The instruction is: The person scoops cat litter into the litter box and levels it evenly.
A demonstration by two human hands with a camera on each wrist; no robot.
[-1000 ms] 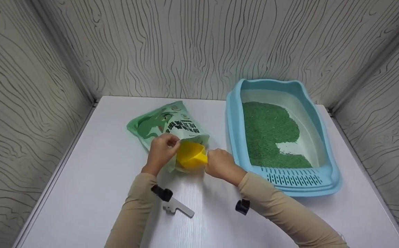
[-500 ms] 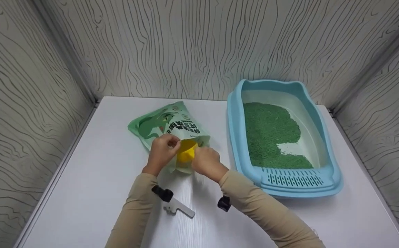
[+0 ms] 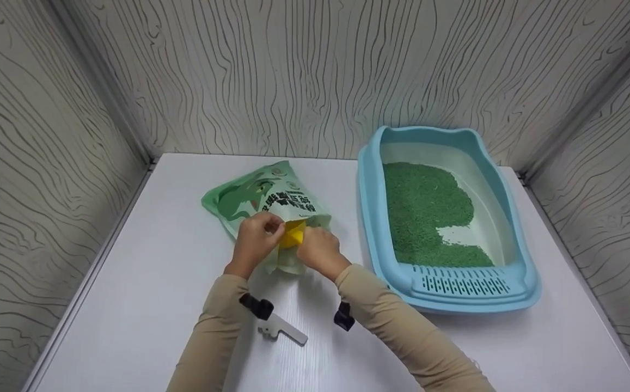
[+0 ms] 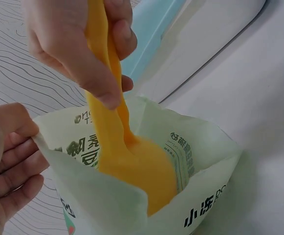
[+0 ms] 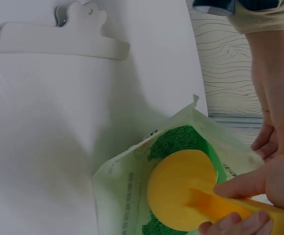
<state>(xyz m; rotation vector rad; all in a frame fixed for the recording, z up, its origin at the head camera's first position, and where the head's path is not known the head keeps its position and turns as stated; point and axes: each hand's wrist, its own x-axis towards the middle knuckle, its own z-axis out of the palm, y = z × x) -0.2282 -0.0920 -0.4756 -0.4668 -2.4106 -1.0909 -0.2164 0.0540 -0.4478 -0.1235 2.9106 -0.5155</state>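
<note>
A green printed bag [image 3: 287, 198] lies on the white table, its open mouth toward me. My left hand [image 3: 255, 242] pinches the bag's rim between thumb and finger, as the left wrist view shows. With my right hand [image 3: 320, 250] I grip the handle of a yellow scoop [image 4: 142, 169]. The scoop's bowl is inside the bag mouth, partly hidden by the bag's front wall. In the right wrist view, green pellets [image 5: 181, 139] show in the bag around the bowl, whose rounded back faces that camera.
A light blue litter box [image 3: 369, 212] stands to the right, with green pellets covering much of its floor and a slotted ledge at the front. A pale flat clip [image 3: 290, 329] lies in front of the bag, near my left sleeve. Wood-patterned walls surround the table.
My right hand has moved left toward the bag, and the scoop has gone deeper into its mouth. My left hand has stayed at the rim.
</note>
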